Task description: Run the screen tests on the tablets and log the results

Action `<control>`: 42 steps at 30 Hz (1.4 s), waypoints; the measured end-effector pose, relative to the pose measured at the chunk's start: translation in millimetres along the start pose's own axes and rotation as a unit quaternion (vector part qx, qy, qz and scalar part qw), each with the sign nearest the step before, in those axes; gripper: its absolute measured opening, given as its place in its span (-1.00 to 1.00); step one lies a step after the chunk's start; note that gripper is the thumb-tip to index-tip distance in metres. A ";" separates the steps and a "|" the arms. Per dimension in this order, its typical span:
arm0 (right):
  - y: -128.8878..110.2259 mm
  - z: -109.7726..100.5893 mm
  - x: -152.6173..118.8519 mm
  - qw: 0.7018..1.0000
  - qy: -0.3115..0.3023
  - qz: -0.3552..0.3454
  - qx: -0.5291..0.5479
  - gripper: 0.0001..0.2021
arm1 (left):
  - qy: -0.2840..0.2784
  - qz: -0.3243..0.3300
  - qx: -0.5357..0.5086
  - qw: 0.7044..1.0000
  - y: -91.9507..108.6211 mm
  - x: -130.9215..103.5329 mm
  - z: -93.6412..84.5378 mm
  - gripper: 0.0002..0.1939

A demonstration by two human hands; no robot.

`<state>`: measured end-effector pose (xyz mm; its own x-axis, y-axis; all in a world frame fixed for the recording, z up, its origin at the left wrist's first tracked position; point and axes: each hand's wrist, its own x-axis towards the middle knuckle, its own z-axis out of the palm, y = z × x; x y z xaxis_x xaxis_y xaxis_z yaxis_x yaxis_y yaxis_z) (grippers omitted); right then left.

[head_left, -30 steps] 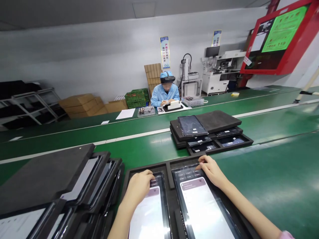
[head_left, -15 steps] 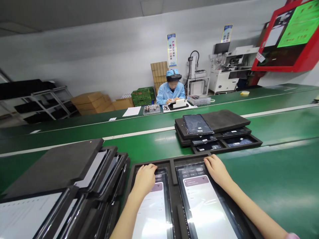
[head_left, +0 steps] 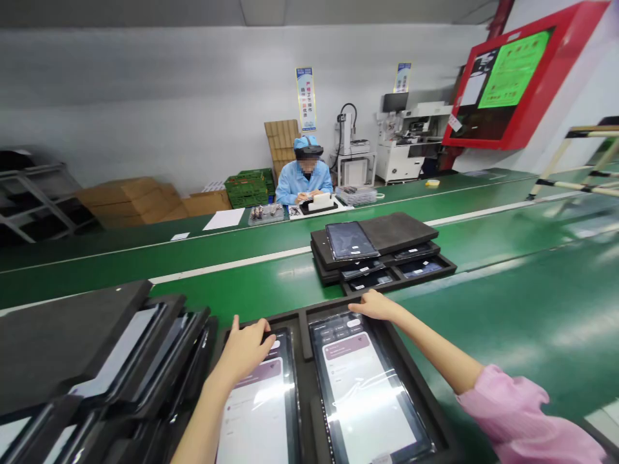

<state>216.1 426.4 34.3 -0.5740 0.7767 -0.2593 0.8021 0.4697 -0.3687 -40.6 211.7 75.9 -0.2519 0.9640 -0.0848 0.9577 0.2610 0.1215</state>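
A black foam tray [head_left: 305, 335] lies in front of me with two tablets in its side-by-side recesses. The left tablet [head_left: 256, 412] and the right tablet [head_left: 367, 393] are both lit, under shiny clear film. Over the top end of the left tablet is my left hand [head_left: 246, 348], fingers apart, index raised and thumb near the screen's upper edge. My right hand [head_left: 376, 305] has its fingers bent round the tray's far rim, above the right tablet's top corner; its fingertips are partly hidden.
To my left stands a tilted stack of black foam trays [head_left: 72, 335] with tablets between them. Beyond my tray is another foam stack [head_left: 396, 232] with a dark tablet [head_left: 351, 240] on top. Across the green bench [head_left: 251, 280] sits a co-worker [head_left: 304, 177] in blue.
My view has swung to the right, so everything sits further left. The left hand's fingers have spread and its index has lifted. My right hand remains at the tray's far rim.
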 end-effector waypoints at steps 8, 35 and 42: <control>-9.6 -33.0 -0.9 0.991 -0.116 -0.003 0.064 -0.58 | -0.010 0.009 -0.005 1.000 -5.4 5.2 -4.7 -0.67; 17.1 67.4 -127.9 0.959 0.083 -0.262 0.066 -0.70 | -0.091 -0.033 -0.009 0.995 -8.2 -10.4 3.6 -0.23; 35.1 101.3 -86.6 0.932 0.291 -0.204 0.072 -0.70 | 0.013 -0.034 -0.055 0.998 -15.5 -1.1 14.5 -0.69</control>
<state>277.3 333.1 -46.6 -0.6059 0.6617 0.4416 0.4828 0.7471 -0.4569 -53.1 205.9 59.8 -0.3211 0.9444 -0.0703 0.9173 0.3286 0.2247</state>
